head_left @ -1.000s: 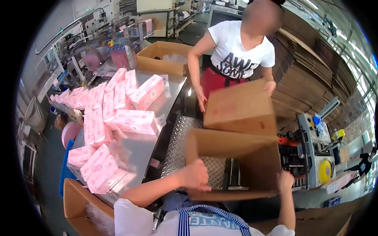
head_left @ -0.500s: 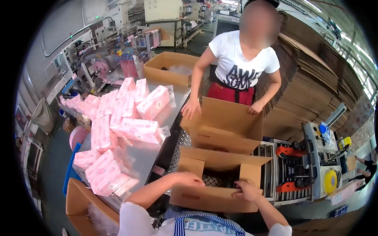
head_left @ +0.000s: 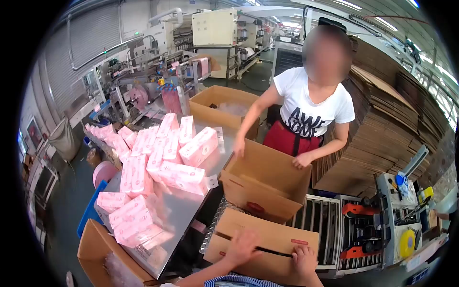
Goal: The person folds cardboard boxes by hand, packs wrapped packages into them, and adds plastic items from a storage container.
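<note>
Directly before me lies a cardboard carton (head_left: 272,229) with two flaps folded inward and a narrow dark gap between them. My left hand (head_left: 243,248) rests on the flaps near the gap, fingers outstretched and slightly blurred. My right hand (head_left: 304,259) lies on the carton's right part, fingers apart and slightly bent, below a red printed mark. Neither hand holds anything loose. Just beyond stands a second carton (head_left: 267,189), open at the top, with a co-worker's two hands at its rim. Pink tissue packs (head_left: 181,177) are heaped on the metal table to my left.
The metal table (head_left: 184,225) has its edge beside the cartons. An open box (head_left: 91,244) holding clear plastic stands lower left, another box (head_left: 201,103) behind the table. A roller conveyor (head_left: 313,220) runs right towards a machine with orange parts (head_left: 358,209). Flattened cardboard (head_left: 363,134) is stacked behind the co-worker.
The near carton, open with its flaps up before, now has flaps folded flat. My hands have moved from its rim onto them. The co-worker's hands have shifted along the other carton. The view has tilted up.
</note>
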The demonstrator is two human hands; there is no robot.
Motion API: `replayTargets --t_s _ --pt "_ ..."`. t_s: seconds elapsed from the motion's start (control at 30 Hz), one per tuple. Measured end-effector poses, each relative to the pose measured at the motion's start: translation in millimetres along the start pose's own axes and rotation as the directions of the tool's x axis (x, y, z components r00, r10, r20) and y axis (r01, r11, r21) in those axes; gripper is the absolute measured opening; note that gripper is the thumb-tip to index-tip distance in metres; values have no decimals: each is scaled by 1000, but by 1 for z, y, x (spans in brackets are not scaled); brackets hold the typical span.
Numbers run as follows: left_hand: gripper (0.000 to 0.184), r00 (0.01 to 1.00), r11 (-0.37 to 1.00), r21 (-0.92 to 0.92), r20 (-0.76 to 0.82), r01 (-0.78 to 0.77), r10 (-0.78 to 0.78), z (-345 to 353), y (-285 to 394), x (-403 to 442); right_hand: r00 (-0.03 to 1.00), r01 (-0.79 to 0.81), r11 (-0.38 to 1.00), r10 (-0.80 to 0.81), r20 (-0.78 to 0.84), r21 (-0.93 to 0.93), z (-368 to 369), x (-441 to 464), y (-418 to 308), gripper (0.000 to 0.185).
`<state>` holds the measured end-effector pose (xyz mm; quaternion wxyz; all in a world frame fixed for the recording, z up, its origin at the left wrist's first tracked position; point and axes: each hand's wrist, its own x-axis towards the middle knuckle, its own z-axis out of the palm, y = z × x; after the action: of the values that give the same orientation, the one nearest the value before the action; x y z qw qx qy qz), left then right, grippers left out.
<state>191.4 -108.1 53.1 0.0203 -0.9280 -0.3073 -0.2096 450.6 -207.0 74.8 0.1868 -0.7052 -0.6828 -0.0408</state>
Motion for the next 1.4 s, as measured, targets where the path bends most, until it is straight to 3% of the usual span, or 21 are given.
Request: replayTargets --t_s 0.07,0.13,0.2,0.3,0.43,0.5,0.6,0.67,0.73,0.8,0.87,0.9,0.93,0.97,1.0,1.1,1.17,1.23,1.33,1.37,1.4 --pt "59 896 894 -91 -24 439 -442 35 -37 -15 986 -159 987 158 45 10 -4 5 22 19" --pt "74 896 907 85 144 413 -421 13 -73 -11 843 -493 821 532 -73 287 -1 23 46 19" --pt "72 865 888 195 216 416 -453 18 -121 -20 590 -602 391 805 58 696 29 10 52 26" --pt "63 599 605 -82 294 792 -745 -5 -204 -48 511 -671 -328 446 735 665 80 -45 11 26" --pt "60 538 431 -332 393 839 -745 44 -209 -75 417 -745 -362 403 815 560 63 -98 17 27" --pt "64 464 61 -539 656 840 -596 52 -144 -51 162 -887 -285 544 823 363 79 -143 106 37" --pt "69 626 -682 -492 777 541 -64 14 -51 -17 619 -660 -123 471 629 741 -61 -96 113 34" --pt "69 576 -826 -363 815 431 -58 30 -50 -30 752 -553 -138 341 564 822 -84 -62 95 30" --pt "78 582 -99 -629 760 771 -289 92 -85 -64 715 -665 151 414 564 732 -56 -53 83 42" --pt "72 589 444 -403 669 800 -454 67 -119 -63 863 -505 451 244 443 736 -40 -48 24 52" --pt "66 564 425 -379 650 822 -510 20 -142 -67 831 -363 242 -354 430 900 -57 13 -41 73" --pt "67 525 132 -529 719 838 -456 -20 -143 -62 791 -385 232 -415 448 893 -45 8 -37 73" --pt "72 490 -101 -580 758 808 -430 -49 -142 -65 930 -223 738 -35 367 637 -31 4 -25 74" --pt "77 484 -314 -608 783 730 -390 -71 -142 -65 935 -330 901 270 231 281 -26 5 -24 79" --pt "76 451 -245 -582 782 775 -431 -89 -142 -66 835 -543 838 546 69 -58 -21 6 -24 87" --pt "69 375 -161 -507 783 847 -495 -91 -130 -78 832 -507 819 384 400 269 72 -32 58 73" --pt "62 259 303 -19 574 953 -777 -67 -110 -79 836 -505 803 363 411 316 66 -30 79 67" --pt "46 221 226 -53 506 973 -834 -38 -101 -83 831 -546 714 394 393 439 59 -33 108 49" --pt "39 505 380 -333 540 863 -673 12 -127 -116 654 -753 403 544 526 519 42 -58 160 34" --pt "39 607 469 -401 372 787 -702 13 -138 -118 634 -770 403 563 529 494 47 -72 162 34" --pt "43 568 579 -109 405 808 -716 16 -153 -115 607 -793 372 548 575 483 51 -80 166 34"
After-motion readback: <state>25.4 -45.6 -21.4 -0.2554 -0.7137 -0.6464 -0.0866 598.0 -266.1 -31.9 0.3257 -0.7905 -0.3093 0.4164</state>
